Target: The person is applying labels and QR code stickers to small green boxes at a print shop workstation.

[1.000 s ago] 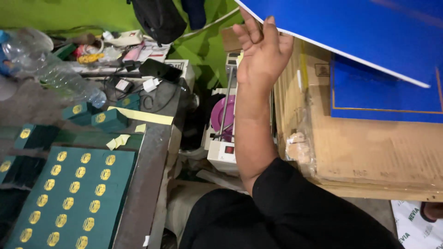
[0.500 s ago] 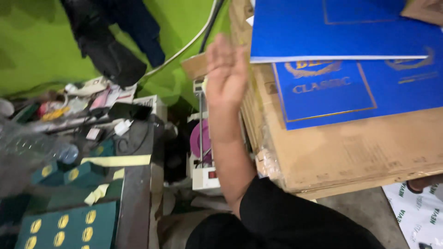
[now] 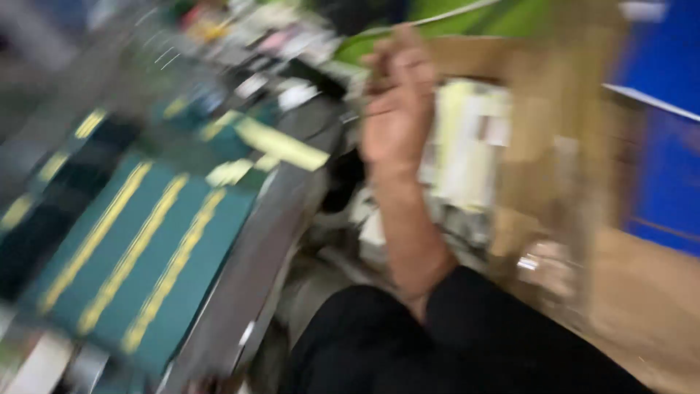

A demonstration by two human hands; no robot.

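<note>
Since half a second ago your view has swung left and down, so the blue sheets that sat at twelve o'clock above your hand now lie at three o'clock, well apart from it. Your right hand hangs in the air with fingers loosely curled; through the motion blur you seem to hold nothing, though that is not certain. Your left hand is out of view. The dark green sheet with gold stripes lies on the table at eight o'clock from your fingers, its long axis running from seven toward one o'clock. The cardboard box stands just beside your hand at three o'clock.
</note>
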